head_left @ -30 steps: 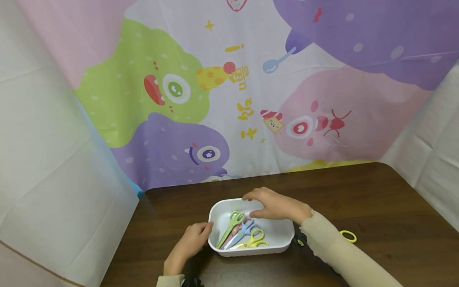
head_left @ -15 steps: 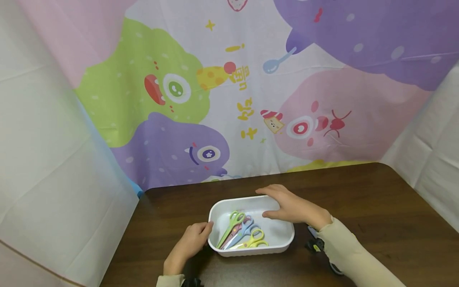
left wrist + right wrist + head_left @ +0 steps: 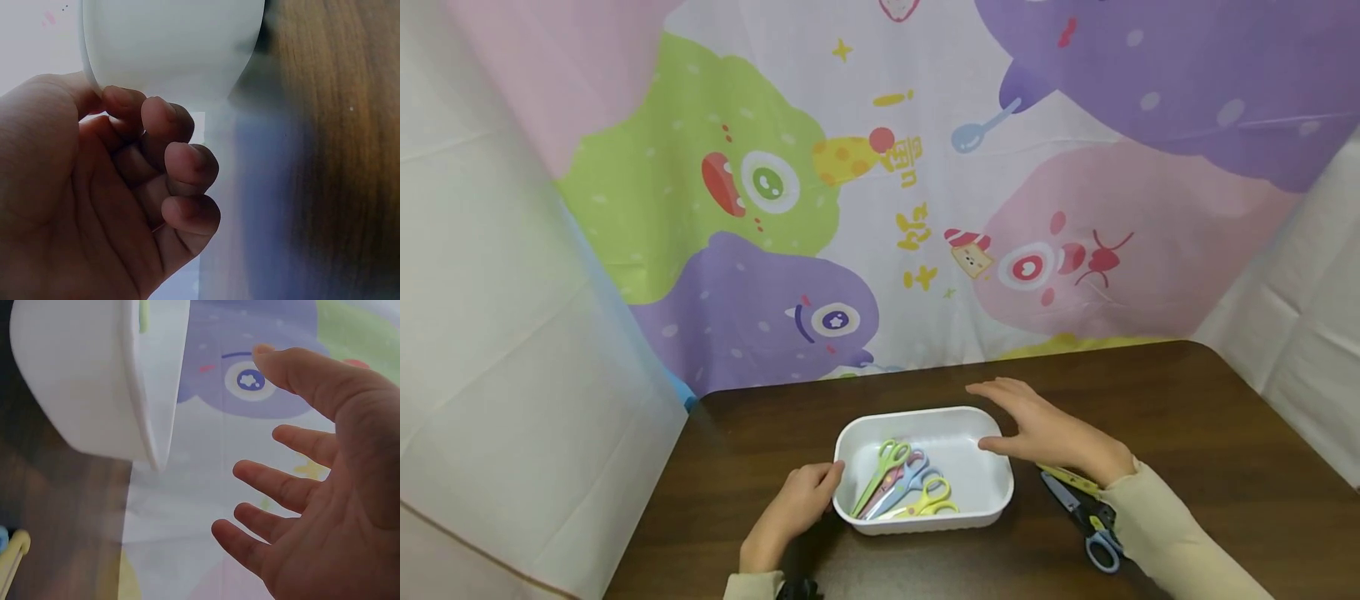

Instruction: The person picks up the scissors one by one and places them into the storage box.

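A white plastic tray [image 3: 970,479] stands on the table, its far right corner near my right hand. Inside, at its left and middle, lie green scissors [image 3: 877,477], pink scissors [image 3: 880,492], blue scissors [image 3: 901,490] and yellow scissors [image 3: 929,505], partly overlapping. My left hand [image 3: 795,507] pinches the tray's left rim between thumb and fingers; the left wrist view shows the fingers curled at the tray's [image 3: 175,50] end. Over the right end hovers my right hand [image 3: 1054,433], holding nothing. Its fingers are spread apart from the tray [image 3: 75,375] in the right wrist view.
On the brown wooden table [image 3: 760,425], right of the tray, lie blue-handled scissors [image 3: 1102,552] and a yellow pair [image 3: 1067,479], partly hidden by the right wrist. A cartoon-printed cloth [image 3: 940,325] hangs behind the table, and white cloth [image 3: 520,375] hangs at the left.
My right hand has drawn back rightward from above the tray, its fingers still spread. The scissors on the right of the table have come into fuller view. My left hand stays at the rim.
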`<state>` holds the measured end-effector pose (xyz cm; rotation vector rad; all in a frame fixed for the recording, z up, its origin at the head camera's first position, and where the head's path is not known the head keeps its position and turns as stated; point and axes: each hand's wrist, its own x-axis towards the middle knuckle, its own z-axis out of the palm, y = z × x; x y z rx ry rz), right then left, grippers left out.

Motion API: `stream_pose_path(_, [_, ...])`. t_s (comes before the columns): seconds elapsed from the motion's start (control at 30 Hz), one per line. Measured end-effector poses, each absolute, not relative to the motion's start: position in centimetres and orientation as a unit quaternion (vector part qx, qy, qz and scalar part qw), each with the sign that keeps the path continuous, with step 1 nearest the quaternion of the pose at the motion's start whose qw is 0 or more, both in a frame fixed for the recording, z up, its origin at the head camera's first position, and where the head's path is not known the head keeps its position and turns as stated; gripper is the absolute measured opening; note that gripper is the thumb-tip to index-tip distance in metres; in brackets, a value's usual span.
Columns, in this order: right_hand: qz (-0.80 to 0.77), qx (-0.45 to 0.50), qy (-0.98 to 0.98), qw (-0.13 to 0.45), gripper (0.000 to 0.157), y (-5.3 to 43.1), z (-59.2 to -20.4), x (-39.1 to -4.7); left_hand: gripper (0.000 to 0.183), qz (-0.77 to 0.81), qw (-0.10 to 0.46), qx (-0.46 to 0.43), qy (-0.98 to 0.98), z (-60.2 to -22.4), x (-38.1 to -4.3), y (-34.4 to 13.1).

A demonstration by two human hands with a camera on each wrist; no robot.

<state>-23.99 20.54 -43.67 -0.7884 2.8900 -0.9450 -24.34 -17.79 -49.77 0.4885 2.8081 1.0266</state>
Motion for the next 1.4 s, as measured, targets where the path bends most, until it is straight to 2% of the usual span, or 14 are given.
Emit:
stream_pose_path(0.73, [-0.277,-0.244,0.927,-0.061,0.078,26.0,-44.8,-21.8,0.048,0.341,0.060,0.162,0.924,-49.8,-24.5,-17.9])
stream_pose_path(1.4, [-0.266,-0.184,0.946,-0.019,0.074,31.7,-47.6,-19.4,0.049,0.349,0.062,0.159,0.922,-49.9,-24.4,-18.0])
